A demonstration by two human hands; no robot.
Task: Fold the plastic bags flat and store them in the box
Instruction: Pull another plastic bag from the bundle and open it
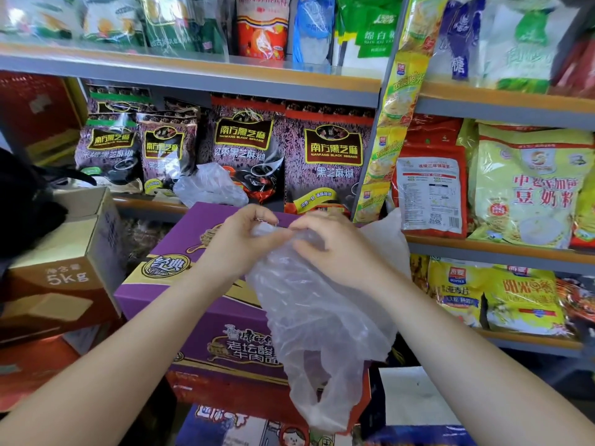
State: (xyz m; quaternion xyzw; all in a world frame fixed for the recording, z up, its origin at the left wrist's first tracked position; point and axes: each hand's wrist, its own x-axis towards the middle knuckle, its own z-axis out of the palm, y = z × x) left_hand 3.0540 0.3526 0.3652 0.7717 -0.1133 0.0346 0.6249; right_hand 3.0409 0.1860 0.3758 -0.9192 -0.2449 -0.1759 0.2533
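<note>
Both hands, left hand (240,239) and right hand (335,249), pinched the top of a clear plastic bag (318,329) hanging over the purple box (180,278); another crumpled bag (209,185) lay at twelve o'clock, behind it.

Small grocery shop — grey metal shelves (199,79) with orange front edges, packed tight with retail goods: black sesame paste bags (333,156), yellow soy milk powder packs (528,188), sugar bags (373,30) on the top tier. Stock cartons stacked in front — a purple noodle case (193,304), a brown 5kg carton (61,272).
</note>
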